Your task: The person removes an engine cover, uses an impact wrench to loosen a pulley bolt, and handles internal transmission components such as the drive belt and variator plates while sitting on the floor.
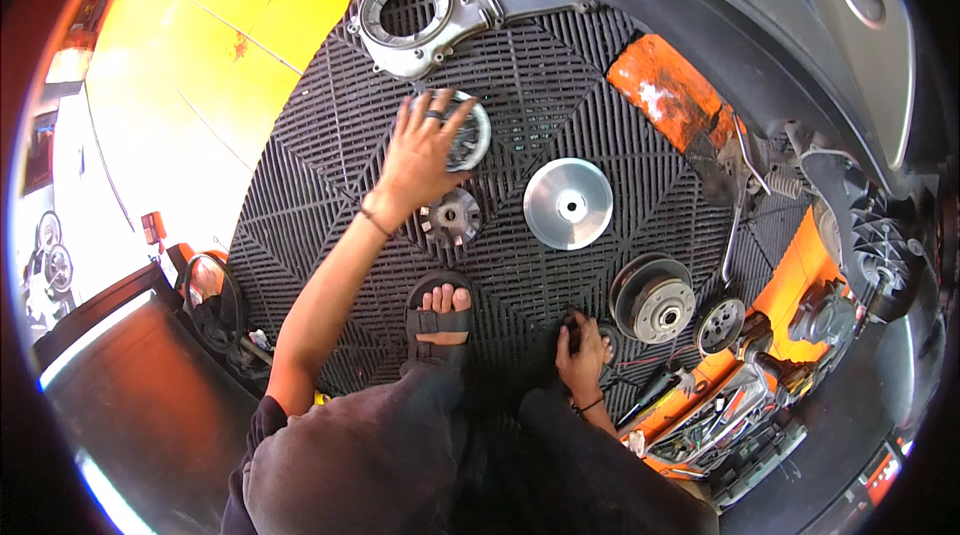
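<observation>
My left hand reaches out palm down, its fingers spread over the left side of a round metal part with a bright rim and a dark ribbed inside. Whether it grips that part I cannot see clearly. Just below the hand lies a small grey variator-like part with blocks round its edge. My right hand is low by my right knee, fingers curled in; anything inside them is hidden. Beside it is a small round part, partly covered. A shiny metal disc lies between the hands, to the right.
A cast metal cover lies at the far edge of the black slatted mat. A pulley and clutch assembly and a ring-shaped drum sit right. Beyond are a tool tray and scooter bodywork. A mirror stands left.
</observation>
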A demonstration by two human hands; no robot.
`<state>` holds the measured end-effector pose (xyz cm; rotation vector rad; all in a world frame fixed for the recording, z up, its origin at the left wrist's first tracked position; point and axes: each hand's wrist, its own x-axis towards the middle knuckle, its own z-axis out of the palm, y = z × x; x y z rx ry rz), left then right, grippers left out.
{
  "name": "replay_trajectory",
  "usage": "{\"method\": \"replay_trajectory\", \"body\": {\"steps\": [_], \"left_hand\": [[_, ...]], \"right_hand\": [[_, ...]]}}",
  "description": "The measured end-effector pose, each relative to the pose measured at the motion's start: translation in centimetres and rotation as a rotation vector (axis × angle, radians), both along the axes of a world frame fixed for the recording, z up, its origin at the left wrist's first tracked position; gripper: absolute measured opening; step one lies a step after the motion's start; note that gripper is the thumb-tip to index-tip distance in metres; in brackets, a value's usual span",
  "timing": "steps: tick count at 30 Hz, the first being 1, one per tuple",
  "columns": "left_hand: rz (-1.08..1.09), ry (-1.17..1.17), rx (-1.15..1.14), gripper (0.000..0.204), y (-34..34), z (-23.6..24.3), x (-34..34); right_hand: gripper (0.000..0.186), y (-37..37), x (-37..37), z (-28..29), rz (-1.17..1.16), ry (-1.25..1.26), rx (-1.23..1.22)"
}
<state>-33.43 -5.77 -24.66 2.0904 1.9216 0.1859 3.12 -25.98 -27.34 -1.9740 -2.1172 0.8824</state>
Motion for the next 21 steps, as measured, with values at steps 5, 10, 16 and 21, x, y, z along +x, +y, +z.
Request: {"method": "replay_trajectory", "body": {"steps": [5, 10, 16, 21], "left_hand": [[0.073, 0.071, -0.103, 0.103, -3.9, 1.6, -4.9], [0.127, 0.173, -0.037, 0.084, -6.8, 2.1, -5.1], [-0.037, -0.173, -0.085, 0.068, -8.9, 1.8, 2.8], [0.017, -0.141, -0.004, 0.049, -8.8, -0.1, 2.7]], "right_hand": [[0.03, -0.2, 0.2, -0.4, -0.024, 0.037, 0.0], [0.029, 0.5, -0.5, 0.3, -0.023, 0.104, 0.016], [0.029, 0.2, 0.0, 0.0, -0.01, 0.077, -0.009], [0.029, 0.1, 0.1, -0.4, 0.021, 0.059, 0.084]]}}
